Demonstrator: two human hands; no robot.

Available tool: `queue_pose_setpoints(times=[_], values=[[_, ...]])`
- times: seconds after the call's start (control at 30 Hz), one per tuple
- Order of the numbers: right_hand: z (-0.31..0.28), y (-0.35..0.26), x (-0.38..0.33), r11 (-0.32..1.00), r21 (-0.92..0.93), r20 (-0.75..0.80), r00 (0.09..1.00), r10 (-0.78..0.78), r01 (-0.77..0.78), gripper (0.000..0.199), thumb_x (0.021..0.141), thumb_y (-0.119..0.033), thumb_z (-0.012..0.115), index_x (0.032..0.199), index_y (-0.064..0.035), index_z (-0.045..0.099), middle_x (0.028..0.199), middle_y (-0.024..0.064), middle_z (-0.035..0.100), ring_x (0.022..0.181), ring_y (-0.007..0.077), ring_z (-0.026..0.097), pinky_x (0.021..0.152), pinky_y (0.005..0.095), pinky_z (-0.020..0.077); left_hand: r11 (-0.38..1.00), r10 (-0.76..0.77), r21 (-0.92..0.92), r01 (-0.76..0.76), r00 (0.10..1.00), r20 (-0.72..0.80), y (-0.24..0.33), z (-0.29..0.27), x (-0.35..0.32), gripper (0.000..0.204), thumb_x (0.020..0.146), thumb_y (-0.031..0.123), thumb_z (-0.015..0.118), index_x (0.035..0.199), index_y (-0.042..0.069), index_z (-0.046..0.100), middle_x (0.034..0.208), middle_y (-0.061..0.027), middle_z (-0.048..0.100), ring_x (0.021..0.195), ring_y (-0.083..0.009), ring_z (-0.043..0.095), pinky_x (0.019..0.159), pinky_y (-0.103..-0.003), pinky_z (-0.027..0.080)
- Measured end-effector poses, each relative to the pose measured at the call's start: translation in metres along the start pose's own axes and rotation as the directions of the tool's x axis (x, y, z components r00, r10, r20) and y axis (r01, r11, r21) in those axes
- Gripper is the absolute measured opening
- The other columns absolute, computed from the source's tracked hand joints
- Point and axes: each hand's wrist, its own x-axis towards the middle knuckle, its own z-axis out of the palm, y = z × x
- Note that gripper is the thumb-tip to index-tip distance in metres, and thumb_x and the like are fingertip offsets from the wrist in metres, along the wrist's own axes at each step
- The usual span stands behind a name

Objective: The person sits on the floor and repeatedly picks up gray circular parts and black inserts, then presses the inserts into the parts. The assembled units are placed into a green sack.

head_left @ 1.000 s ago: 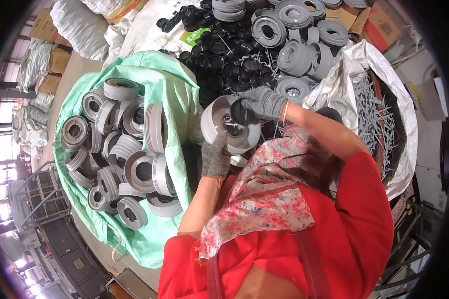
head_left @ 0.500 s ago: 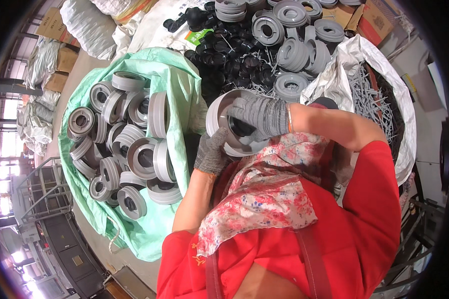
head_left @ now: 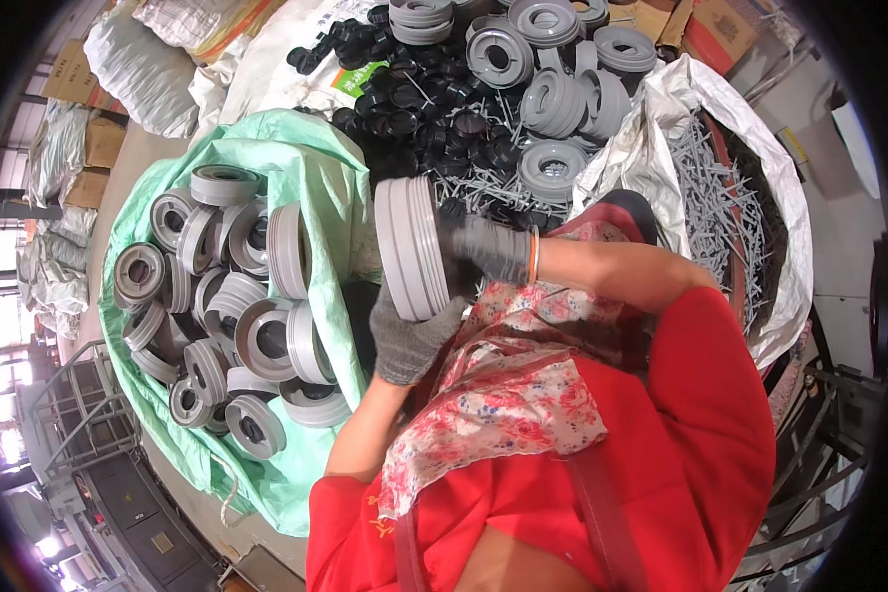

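Observation:
A grey ribbed plastic ring (head_left: 409,247) stands on edge above my lap, its ribbed outer side turned to the left. My left hand (head_left: 414,340), in a grey knitted glove, is closed around its lower rim. My right hand (head_left: 491,249), gloved too, grips the ring from the right at its open face; the fingertips are hidden there. The black part inside the ring is out of sight. To the left, a green woven sack (head_left: 340,187) holds several similar grey rings (head_left: 264,340), some with black centres.
Black plastic parts (head_left: 395,118) lie heaped ahead, with loose grey sticks and more grey rings (head_left: 553,168). At right, a white sack (head_left: 784,187) holds thin grey plastic sticks (head_left: 710,187). Cardboard boxes (head_left: 725,35) stand at the far right. A metal railing (head_left: 74,414) is at far left.
The ring has turned from showing its open face to showing its ribbed side and shifted left. My right hand has moved from inside the opening to its right side. The view has shifted slightly.

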Motion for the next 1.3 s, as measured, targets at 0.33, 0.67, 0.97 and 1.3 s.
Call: queue_pose_setpoints(times=[0.33,0.67,0.97,1.3], values=[[-0.214,0.102,0.003,-0.178,-0.824,-0.561,0.731,0.389,-0.538,0.065,0.073,-0.026,0.066,0.128,0.0029,0.047,0.119,0.0208,0.059,0.107,0.0324,0.060,0.088,0.0407,0.0478,0.933,0.342,0.098,-0.347,0.766,-0.545,0.017,-0.093,0.080,0.069,0.084,0.003,0.062,0.142,-0.002,0.025,0.142,-0.0181,0.036,0.135,-0.0278,0.030,0.113,-0.039,0.022],[-0.120,-0.019,0.022,0.610,-0.782,0.014,0.975,0.224,-0.129,0.049,0.086,-0.043,0.055,0.113,-0.0033,0.061,0.102,0.0127,0.065,0.089,0.0243,0.061,0.077,0.0363,0.0487,0.451,-0.608,-0.721,0.526,0.773,0.184,-0.116,0.039,0.010,0.042,0.084,0.008,0.064,0.122,-0.002,0.051,0.120,-0.0118,0.057,0.110,-0.0189,0.054,0.097,-0.029,0.041],[-0.097,0.104,0.085,0.294,-0.953,-0.027,0.990,0.139,-0.067,0.030,0.090,-0.029,0.046,0.106,-0.0076,0.060,0.105,0.0137,0.061,0.104,0.0307,0.057,0.087,0.0401,0.0447,0.275,-0.695,-0.814,0.512,0.690,0.200,-0.139,0.021,-0.012,0.034,0.082,0.021,0.066,0.110,0.002,0.059,0.093,-0.0054,0.064,0.080,-0.0158,0.061,0.072,-0.027,0.049],[-0.057,0.053,0.043,0.506,-0.862,-0.104,0.960,-0.260,0.043,0.027,0.076,-0.027,0.066,0.088,-0.0023,0.065,0.108,0.0179,0.056,0.102,0.0338,0.053,0.087,0.0413,0.0450,0.500,-0.642,-0.780,0.377,0.765,-0.042,-0.099,0.010,-0.003,0.052,0.084,0.016,0.064,0.129,0.001,0.044,0.118,-0.0115,0.057,0.102,-0.0237,0.059,0.091,-0.038,0.048]])
